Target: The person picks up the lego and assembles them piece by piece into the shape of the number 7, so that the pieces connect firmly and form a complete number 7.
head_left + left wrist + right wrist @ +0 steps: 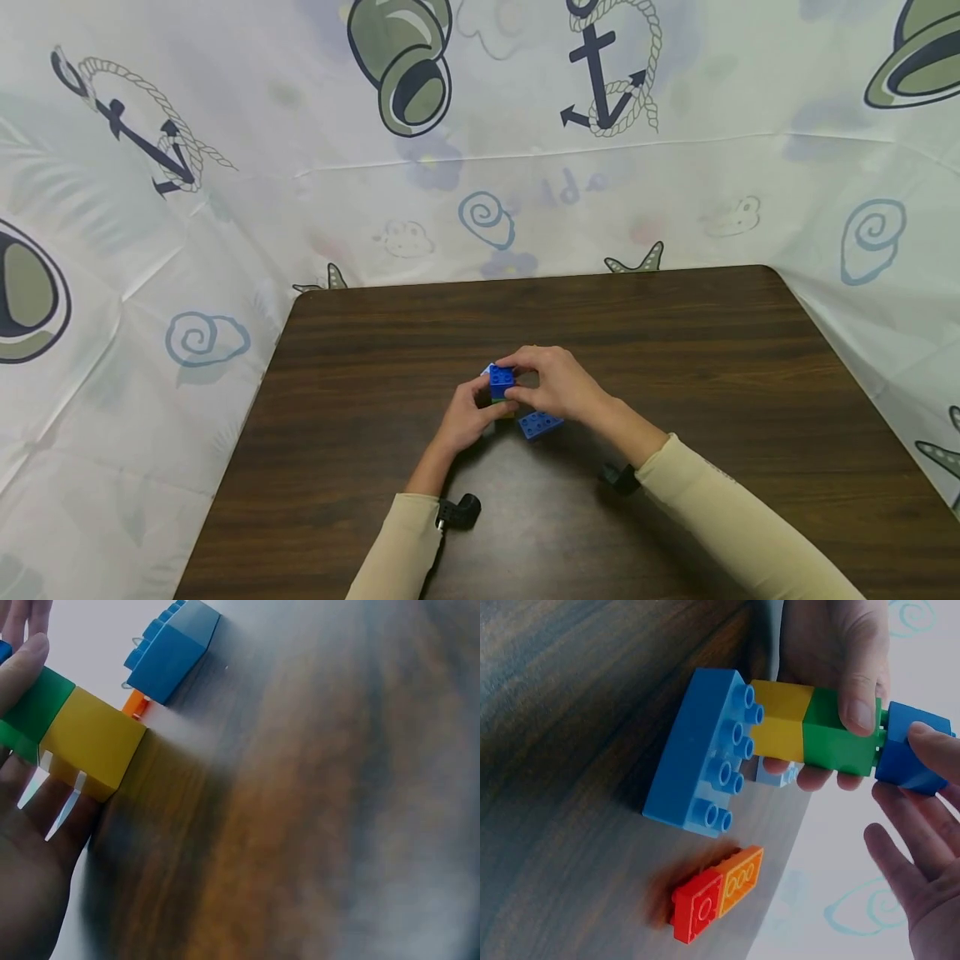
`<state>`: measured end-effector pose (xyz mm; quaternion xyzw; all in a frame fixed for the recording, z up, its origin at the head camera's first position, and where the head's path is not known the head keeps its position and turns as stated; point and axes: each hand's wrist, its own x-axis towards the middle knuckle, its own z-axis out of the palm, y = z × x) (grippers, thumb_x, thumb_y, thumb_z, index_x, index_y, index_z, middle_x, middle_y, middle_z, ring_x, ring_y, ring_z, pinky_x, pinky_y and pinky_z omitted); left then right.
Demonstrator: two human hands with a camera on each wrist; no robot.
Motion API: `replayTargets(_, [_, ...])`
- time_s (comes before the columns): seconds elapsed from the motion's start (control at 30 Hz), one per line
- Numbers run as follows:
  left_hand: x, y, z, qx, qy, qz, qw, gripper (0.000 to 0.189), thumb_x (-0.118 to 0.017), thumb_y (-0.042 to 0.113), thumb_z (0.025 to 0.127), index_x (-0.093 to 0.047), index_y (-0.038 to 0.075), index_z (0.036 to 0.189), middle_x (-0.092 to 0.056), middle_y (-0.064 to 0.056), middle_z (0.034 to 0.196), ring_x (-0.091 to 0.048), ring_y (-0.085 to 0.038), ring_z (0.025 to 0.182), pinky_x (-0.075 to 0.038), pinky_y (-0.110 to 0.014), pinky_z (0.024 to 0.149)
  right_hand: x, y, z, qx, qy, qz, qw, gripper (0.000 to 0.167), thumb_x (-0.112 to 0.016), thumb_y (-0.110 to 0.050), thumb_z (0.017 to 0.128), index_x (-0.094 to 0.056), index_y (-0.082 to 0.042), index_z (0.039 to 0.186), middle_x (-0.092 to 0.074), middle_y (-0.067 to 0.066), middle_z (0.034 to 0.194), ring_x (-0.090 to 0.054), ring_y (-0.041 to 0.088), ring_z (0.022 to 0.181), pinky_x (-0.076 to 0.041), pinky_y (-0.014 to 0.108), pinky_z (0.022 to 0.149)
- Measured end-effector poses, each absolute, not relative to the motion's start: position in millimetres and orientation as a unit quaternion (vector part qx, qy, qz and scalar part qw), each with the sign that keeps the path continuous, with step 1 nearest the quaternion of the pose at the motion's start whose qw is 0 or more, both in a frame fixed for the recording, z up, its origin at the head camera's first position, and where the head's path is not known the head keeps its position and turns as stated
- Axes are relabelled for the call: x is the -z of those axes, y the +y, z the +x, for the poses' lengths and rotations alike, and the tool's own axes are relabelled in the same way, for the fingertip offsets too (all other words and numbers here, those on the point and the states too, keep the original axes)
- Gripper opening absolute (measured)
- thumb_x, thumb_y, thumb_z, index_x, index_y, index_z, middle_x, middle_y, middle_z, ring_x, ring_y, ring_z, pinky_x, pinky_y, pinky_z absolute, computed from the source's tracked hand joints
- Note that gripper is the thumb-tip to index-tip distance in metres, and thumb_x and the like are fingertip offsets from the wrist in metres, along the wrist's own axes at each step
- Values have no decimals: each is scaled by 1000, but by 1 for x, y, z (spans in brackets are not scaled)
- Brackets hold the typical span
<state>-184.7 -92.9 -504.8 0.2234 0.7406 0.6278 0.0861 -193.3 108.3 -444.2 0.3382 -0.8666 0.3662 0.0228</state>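
My left hand (461,422) grips a small stack made of a green brick (838,733) and a yellow brick (780,720), its thumb lying on the green one. With thumb and fingers, my right hand (561,385) pinches a dark blue brick (910,748) at the green brick's studded end. Some green studs show in a narrow gap between the two; whether they are pressed fully together I cannot tell. The yellow end points down toward the tabletop. Beside the stack lies a longer blue brick (540,425) with its studs up.
Close to the stack, a red brick (698,906) touches an orange brick (742,879) on the dark wooden table (360,467). A pale blue brick (771,772) stands partly hidden behind the stack. Behind the table's far edge hangs a patterned white cloth (525,217).
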Motion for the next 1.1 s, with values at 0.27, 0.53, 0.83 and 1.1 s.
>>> replayTargets(0.27, [504, -94, -185, -624, 742, 228, 88, 39, -73, 11, 90, -62, -6, 123, -69, -8, 112, -62, -16, 99, -51, -33, 88, 444, 109, -193, -368, -862, 348, 27, 42, -80, -11, 83, -67, -5, 122, -69, 8, 110, -69, 26, 95, -55, 42, 82])
replayTargets(0.53, [502, -92, -185, -622, 745, 224, 88, 34, -72, 12, 90, -64, -5, 119, -70, -8, 111, -62, -17, 102, -49, -34, 91, 442, 106, -190, -319, -878, 354, 49, 43, -80, -13, 83, -67, -7, 124, -68, 4, 110, -67, 20, 91, -56, 34, 79])
replayTargets(0.83, [502, -91, -185, -613, 753, 224, 84, 33, -72, 12, 90, -65, -2, 119, -69, -7, 113, -61, -18, 105, -48, -36, 93, 443, 106, -189, -318, -883, 343, 33, 43, -77, -13, 86, -65, -8, 127, -66, 4, 111, -67, 21, 94, -55, 33, 81])
replayTargets(1.1, [498, -90, -188, -642, 716, 252, 103, 32, -49, 14, 101, -58, -9, 122, -65, -17, 115, -59, -17, 103, -46, -33, 93, 447, 106, -190, -327, -878, 348, 41, 42, -78, -13, 85, -65, -8, 126, -67, 4, 114, -68, 18, 93, -56, 35, 81])
